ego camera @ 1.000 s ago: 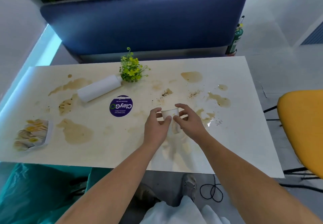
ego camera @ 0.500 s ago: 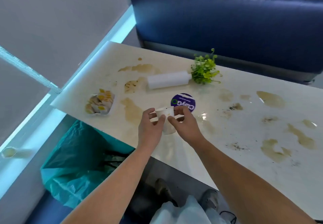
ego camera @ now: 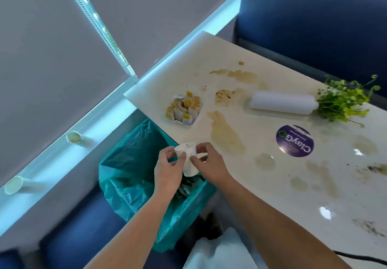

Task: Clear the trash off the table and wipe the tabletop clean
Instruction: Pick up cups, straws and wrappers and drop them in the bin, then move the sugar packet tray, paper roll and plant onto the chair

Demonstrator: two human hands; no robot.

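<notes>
A small white paper cup (ego camera: 188, 159) is held between both hands, just past the table's near-left edge and above the teal trash bag (ego camera: 134, 164). My left hand (ego camera: 169, 170) pinches its left side, and my right hand (ego camera: 207, 164) pinches its right side. The white table (ego camera: 272, 185) carries brown spill stains and dark crumbs. A white tray of sauce packets (ego camera: 185, 109) sits near the table's left corner. A white paper towel roll (ego camera: 282, 102) lies on its side further back.
A small green and yellow plant (ego camera: 343, 101) stands beside the roll, and a round purple sticker (ego camera: 294, 140) lies on the tabletop. Two paper cups (ego camera: 73, 137) (ego camera: 13, 185) stand on the window ledge at left. A blue bench (ego camera: 314, 17) runs behind the table.
Both hands have carried the cup leftwards from the middle of the table to over the teal trash bag. The view has swung left with them.
</notes>
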